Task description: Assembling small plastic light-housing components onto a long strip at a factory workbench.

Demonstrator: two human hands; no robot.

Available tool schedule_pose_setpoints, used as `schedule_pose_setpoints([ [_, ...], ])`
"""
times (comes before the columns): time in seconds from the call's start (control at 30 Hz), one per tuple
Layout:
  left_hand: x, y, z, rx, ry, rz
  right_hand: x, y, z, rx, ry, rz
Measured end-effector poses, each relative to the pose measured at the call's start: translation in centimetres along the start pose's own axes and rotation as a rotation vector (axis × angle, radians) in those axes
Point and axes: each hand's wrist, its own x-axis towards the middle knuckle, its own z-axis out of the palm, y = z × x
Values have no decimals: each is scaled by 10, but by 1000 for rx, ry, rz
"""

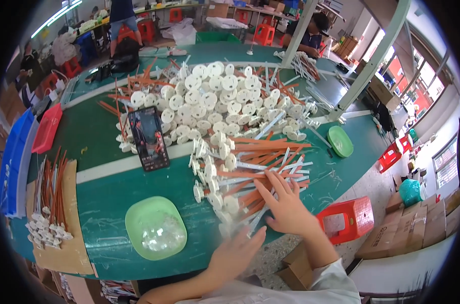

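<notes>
My right hand (285, 206) lies with fingers spread over a row of flat orange-brown and silver-grey strips (270, 147) near the table's front edge. White round plastic discs (209, 169) cap the left ends of these strips. Lower down, my left hand (236, 256) is smeared by motion beside the near end of the row. A blurred whitish shape shows just above its fingers; whether the hand holds it I cannot make out. Behind the row is a big heap of white slotted discs (209, 99), with more strips sticking out around it.
A phone (149, 138) leans against the heap, its screen lit. Left of my hands, a green dish (156, 228) holds clear small pieces; another green dish (340, 142) stands at right. Capped strips (50, 218) lie on cardboard. A red stool (359, 215) stands beside the table. A person (311, 35) sits across.
</notes>
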Motion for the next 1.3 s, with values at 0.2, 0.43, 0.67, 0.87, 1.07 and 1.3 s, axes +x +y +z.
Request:
schedule_pose_setpoints([
  [0.2,0,-1,-4,-37,-191,38,104,115,-67,356,410,108],
  [0.43,15,5,-7,36,-128,10,302,218,-18,133,46,653],
  [0.67,17,0,8,188,63,53,352,260,21,298,-245,869],
  [0.87,13,-6,19,256,122,119,358,269,30,420,-297,724],
  [1.07,12,-7,17,162,96,108,341,189,-18,-10,-87,932],
  [1.3,14,-8,19,258,164,171,350,180,-14,-426,-146,803],
])
